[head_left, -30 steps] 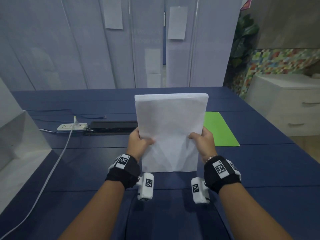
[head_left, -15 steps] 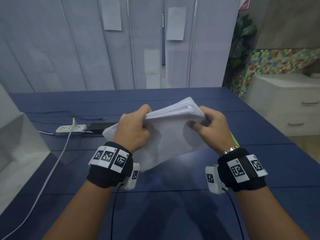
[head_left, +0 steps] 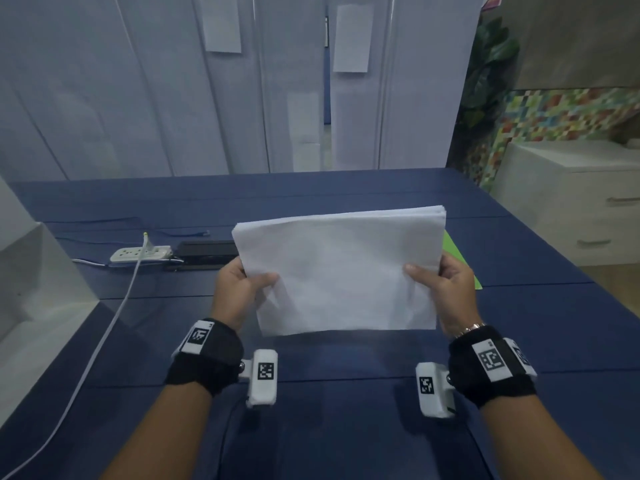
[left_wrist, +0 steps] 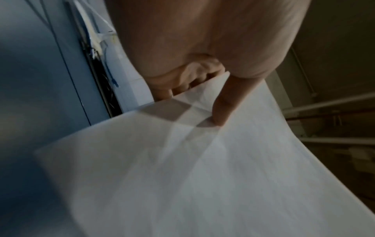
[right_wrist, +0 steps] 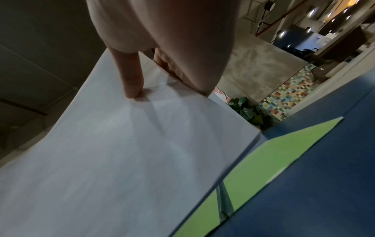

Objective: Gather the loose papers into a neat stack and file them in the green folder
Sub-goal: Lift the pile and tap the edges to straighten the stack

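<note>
A stack of white papers (head_left: pixel 341 271) stands on its long edge on the blue table (head_left: pixel 346 427), wider than tall, leaning toward me. My left hand (head_left: pixel 242 284) grips its left side with the thumb on the front sheet. My right hand (head_left: pixel 443 285) grips the right side the same way. The wrist views show each thumb pressed on the paper stack (left_wrist: pixel 182 168) (right_wrist: pixel 113 152) with the other fingers behind it. The green folder (right_wrist: pixel 263 163) lies flat on the table just right of the stack; only a sliver of the green folder (head_left: pixel 453 251) shows in the head view.
A white power strip (head_left: pixel 140 253) with a white cable (head_left: pixel 86 362) and a black cable tray (head_left: pixel 204 252) sit at the left behind the stack. A white box edge (head_left: pixel 31 289) stands at the far left. A white drawer cabinet (head_left: pixel 571 199) stands beyond the table's right edge.
The stack stood tall on its short edge, was lifted and turned between both hands, and now stands on its long edge. Both hands have shifted to its new sides.
</note>
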Motion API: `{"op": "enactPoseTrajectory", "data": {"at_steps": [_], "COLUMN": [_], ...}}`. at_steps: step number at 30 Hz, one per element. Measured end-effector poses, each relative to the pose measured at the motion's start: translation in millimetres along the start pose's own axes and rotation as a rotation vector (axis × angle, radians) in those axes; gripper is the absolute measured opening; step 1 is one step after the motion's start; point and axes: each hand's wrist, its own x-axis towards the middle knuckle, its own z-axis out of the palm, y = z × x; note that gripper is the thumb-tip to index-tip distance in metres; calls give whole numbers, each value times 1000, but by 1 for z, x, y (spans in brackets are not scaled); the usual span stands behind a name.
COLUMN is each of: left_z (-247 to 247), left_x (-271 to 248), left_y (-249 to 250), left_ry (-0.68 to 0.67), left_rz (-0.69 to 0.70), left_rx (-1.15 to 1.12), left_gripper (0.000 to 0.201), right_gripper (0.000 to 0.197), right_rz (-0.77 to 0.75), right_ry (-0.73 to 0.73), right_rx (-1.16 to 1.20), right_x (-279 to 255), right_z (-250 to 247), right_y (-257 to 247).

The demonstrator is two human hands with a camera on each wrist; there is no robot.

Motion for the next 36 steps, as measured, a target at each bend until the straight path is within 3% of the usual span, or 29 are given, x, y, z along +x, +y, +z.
{"op": "enactPoseTrajectory", "data": {"at_steps": [3, 9, 13, 18, 20, 27, 32, 36], "left_z": [4, 3, 8, 19, 17, 12, 17, 26], "left_x": [-5, -12, -8, -10, -8, -7, -7, -9], "left_y": [-11, -33, -34, -30, -31, -49, -52, -40], "left_ry": [25, -53, -60, -19, -21, -75, -23, 29], "left_rz": [34, -89, -134, -106, -98, -170, -181, -46], "left_rx": [-32, -99, -121, -160, -153, -75, -108, -65], "left_gripper": [33, 37, 39, 41, 40, 39, 37, 36], "right_gripper": [27, 36, 31, 36, 36, 29, 28, 28], "right_rz": [47, 156, 193, 138, 124, 287, 253, 114], "right_ry": [27, 52, 49, 118, 108, 47, 82, 139], "right_rx": [17, -9, -18, -20, -29, -46, -43, -37], "right_x": [-2, -6, -2, 3, 4, -3, 1, 0], "right_z": [-3, -10, -5, 0, -1, -7, -6, 3], "right_y": [13, 28, 26, 23, 23, 37, 35, 28]}}
